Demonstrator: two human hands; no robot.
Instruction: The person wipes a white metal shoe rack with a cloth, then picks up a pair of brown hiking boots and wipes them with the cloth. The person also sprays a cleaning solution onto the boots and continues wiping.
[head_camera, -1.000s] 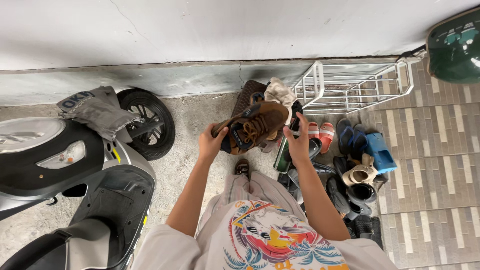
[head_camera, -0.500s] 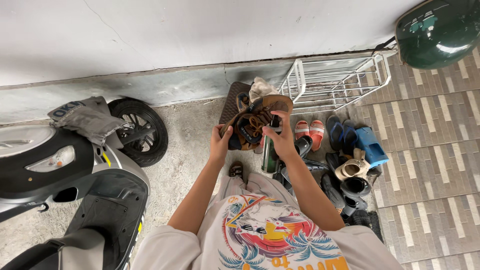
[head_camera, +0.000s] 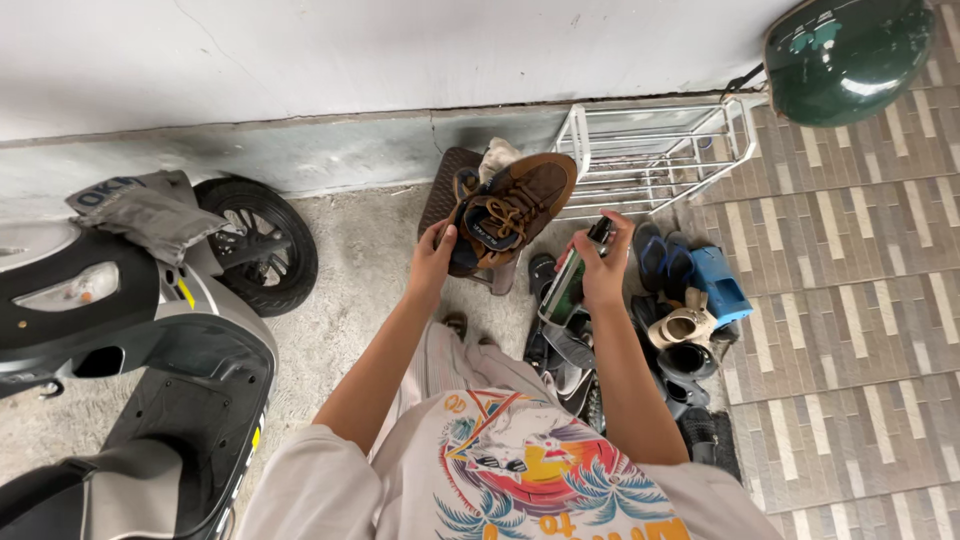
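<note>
Rough concrete floor (head_camera: 370, 260) runs along the foot of a pale wall, giving way to striped tiles toward the right edge, and a grey scooter (head_camera: 120, 330) stands at the left with its front wheel close to the wall. The left hand (head_camera: 432, 262) grips a brown lace-up shoe (head_camera: 510, 208) by its heel end, holding it up in the air above the floor with the toe pointing toward a white wire rack (head_camera: 660, 150) that lies against the wall. The right hand (head_camera: 603, 268) is closed round a dark green spray bottle (head_camera: 568, 285), its top end aimed up toward the shoe, just beside it but not touching. Below the bottle a heap of shoes and sandals (head_camera: 680, 330) lies on the floor, with a blue one at its right edge. For a clean job the shoe wants a firm hold at the heel (fingers clear of the laces and upper), the nozzle kept a little apart from the leather, and the shoe turned slowly so each side faces the bottle; I cannot tell whether a finger rests on the nozzle.
</note>
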